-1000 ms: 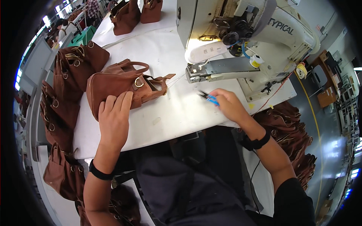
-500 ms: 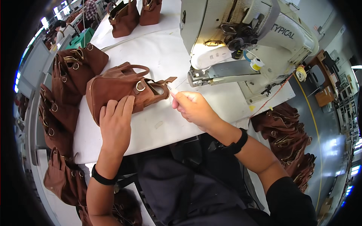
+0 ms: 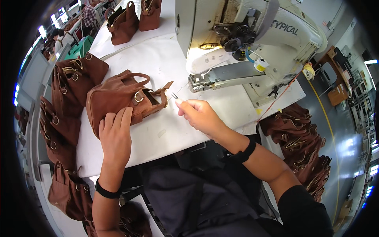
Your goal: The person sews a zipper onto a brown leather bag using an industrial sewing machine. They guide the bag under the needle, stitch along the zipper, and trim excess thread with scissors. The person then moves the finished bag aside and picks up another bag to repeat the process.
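Note:
A brown leather handbag (image 3: 104, 103) with handles and a gold ring lies on its side on the white table (image 3: 166, 140). My left hand (image 3: 115, 132) grips its near side, fingers bent over the leather, thumb hidden. Just right of the bag's strap end, my right hand (image 3: 194, 113) is closed around small thread snips (image 3: 175, 95), their metal tips pointing up-left near fine threads. The snips' handle is hidden by my fingers.
A white sewing machine (image 3: 288, 39) occupies the back right. Brown bags crowd the left edge (image 3: 63, 126) and stand at the back (image 3: 124, 27). A pile of brown leather pieces (image 3: 296, 146) lies below right. Co-workers (image 3: 63, 39) are at upper left.
My right hand has moved left with the snips, from beside the machine to the bag's strap end. My left hand stays on the bag. The view has shifted slightly.

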Action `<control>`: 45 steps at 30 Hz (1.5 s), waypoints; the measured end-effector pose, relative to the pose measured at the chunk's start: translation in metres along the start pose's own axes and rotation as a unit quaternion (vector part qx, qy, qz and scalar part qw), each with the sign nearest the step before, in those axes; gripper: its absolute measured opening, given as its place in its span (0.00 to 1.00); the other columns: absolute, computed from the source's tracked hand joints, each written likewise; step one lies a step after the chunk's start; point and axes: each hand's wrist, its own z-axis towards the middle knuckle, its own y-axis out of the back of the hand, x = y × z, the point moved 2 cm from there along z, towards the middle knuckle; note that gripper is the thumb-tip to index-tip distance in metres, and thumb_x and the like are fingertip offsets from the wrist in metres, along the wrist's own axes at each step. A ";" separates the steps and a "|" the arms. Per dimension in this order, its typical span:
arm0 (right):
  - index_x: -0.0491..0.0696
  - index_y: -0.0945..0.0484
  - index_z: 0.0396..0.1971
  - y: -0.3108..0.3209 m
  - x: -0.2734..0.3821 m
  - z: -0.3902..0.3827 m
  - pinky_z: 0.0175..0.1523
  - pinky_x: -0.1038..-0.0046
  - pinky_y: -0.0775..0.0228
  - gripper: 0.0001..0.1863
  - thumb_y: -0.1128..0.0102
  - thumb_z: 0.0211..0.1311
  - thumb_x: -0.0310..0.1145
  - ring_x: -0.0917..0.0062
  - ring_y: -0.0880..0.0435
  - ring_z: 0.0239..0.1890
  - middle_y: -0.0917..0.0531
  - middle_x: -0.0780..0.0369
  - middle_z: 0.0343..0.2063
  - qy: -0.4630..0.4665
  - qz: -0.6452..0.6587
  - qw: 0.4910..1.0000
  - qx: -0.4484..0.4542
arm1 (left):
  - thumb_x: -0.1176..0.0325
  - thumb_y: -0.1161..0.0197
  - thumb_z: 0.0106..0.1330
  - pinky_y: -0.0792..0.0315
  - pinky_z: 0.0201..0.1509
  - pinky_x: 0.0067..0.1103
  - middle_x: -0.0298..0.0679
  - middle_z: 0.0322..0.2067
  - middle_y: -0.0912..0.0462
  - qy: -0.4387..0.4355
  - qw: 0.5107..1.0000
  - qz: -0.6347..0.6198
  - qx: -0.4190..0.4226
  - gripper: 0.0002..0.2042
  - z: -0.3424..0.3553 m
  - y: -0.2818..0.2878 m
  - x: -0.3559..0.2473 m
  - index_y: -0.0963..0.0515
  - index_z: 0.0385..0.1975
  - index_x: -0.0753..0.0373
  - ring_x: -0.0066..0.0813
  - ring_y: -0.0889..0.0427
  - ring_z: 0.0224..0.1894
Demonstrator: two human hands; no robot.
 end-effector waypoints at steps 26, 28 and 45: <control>0.42 0.22 0.31 0.133 -0.042 -0.046 0.31 0.73 0.33 0.15 0.32 0.68 0.39 0.79 0.29 0.23 0.25 0.61 0.19 0.194 -0.261 0.915 -0.239 | 0.63 0.21 0.55 0.45 0.75 0.37 0.55 0.68 0.35 0.263 0.948 -0.140 -0.113 0.42 -0.186 0.036 0.027 0.36 0.69 0.70 0.50 0.36 0.72; 0.42 0.22 0.31 0.131 -0.042 -0.044 0.31 0.73 0.33 0.15 0.32 0.68 0.39 0.79 0.29 0.22 0.24 0.60 0.20 0.201 -0.262 0.915 -0.232 | 0.65 0.22 0.56 0.50 0.77 0.36 0.53 0.70 0.37 0.261 0.936 -0.192 -0.138 0.46 -0.172 0.054 0.023 0.42 0.72 0.71 0.47 0.39 0.74; 0.42 0.22 0.32 0.134 -0.044 -0.043 0.33 0.75 0.32 0.14 0.32 0.68 0.38 0.81 0.29 0.24 0.23 0.61 0.22 0.203 -0.234 0.923 -0.228 | 0.61 0.31 0.62 0.40 0.73 0.43 0.54 0.76 0.46 0.250 0.924 -0.286 0.042 0.18 -0.089 0.142 0.068 0.18 0.43 0.71 0.52 0.38 0.73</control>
